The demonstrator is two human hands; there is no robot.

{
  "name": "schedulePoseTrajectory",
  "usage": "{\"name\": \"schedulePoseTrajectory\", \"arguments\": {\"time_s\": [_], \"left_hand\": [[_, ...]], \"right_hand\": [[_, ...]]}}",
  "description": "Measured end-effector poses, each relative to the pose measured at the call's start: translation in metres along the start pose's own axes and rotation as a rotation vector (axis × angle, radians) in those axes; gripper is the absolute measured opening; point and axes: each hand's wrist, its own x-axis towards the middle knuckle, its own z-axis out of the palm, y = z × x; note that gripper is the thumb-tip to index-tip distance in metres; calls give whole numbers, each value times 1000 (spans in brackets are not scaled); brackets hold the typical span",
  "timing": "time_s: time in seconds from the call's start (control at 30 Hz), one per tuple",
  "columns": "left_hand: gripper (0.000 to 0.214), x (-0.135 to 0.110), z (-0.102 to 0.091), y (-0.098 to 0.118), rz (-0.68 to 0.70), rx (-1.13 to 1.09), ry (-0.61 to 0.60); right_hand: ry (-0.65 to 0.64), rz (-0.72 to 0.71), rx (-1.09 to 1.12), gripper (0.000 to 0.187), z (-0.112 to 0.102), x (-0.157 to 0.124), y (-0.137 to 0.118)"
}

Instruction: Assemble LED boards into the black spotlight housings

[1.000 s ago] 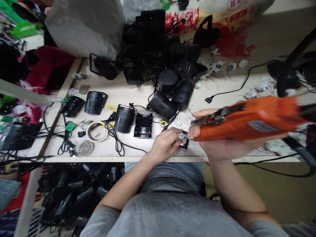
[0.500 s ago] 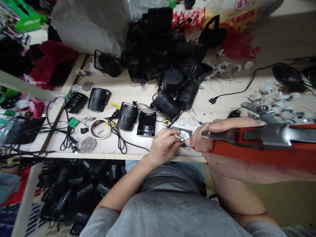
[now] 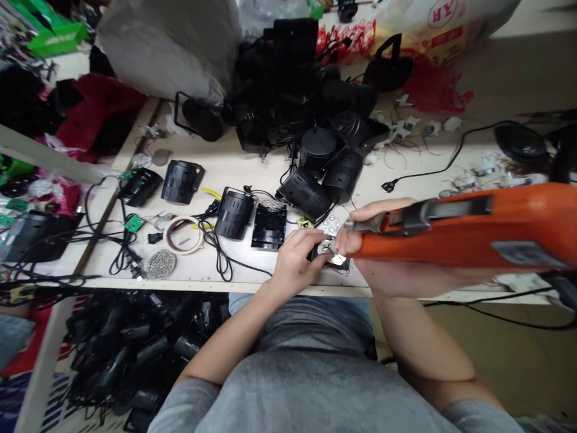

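Note:
In the head view, my left hand (image 3: 295,258) is closed, its thumb and fingers pinching a small silvery part (image 3: 325,246) over a dark plate near the table's front edge. My right hand (image 3: 360,240) is wrapped round the front of an orange electric screwdriver (image 3: 433,249) with a metal lever along its body. Its front end points left at the small part, close to my left fingertips. Whether the tip touches the part is hidden by my fingers. Just behind my hands lie several small clear lenses (image 3: 332,222). An open black housing half (image 3: 269,227) lies left of my left hand.
Black lamp housings (image 3: 234,213) stand on the table, with a large heap behind. To the left are a tape roll (image 3: 184,234), a dish of screws (image 3: 161,263) and green circuit boards (image 3: 134,223). A basket of black parts (image 3: 135,343) sits below the table edge.
My right hand and the screwdriver have shifted left and swung, so more of the orange body shows. My left hand has stayed near the same spot, its fingers now tighter round the small part.

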Motion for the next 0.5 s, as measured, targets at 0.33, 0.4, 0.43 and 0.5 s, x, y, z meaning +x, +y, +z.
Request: {"name": "schedulePoseTrajectory", "arguments": {"time_s": [0.33,0.4,0.43,0.5], "left_hand": [[33,0,8,-8,-103,-22,-126],[30,1,8,-7,-103,-26,-114],[28,1,9,-7,-100,-28,-102],[27,2,10,-7,-88,-37,-66]], "right_hand": [[-131,68,6,81,-12,12,19],[-122,66,16,78,-13,10,23],[-121,58,27,75,-13,9,25],[-123,53,42,69,-15,6,32]]}}
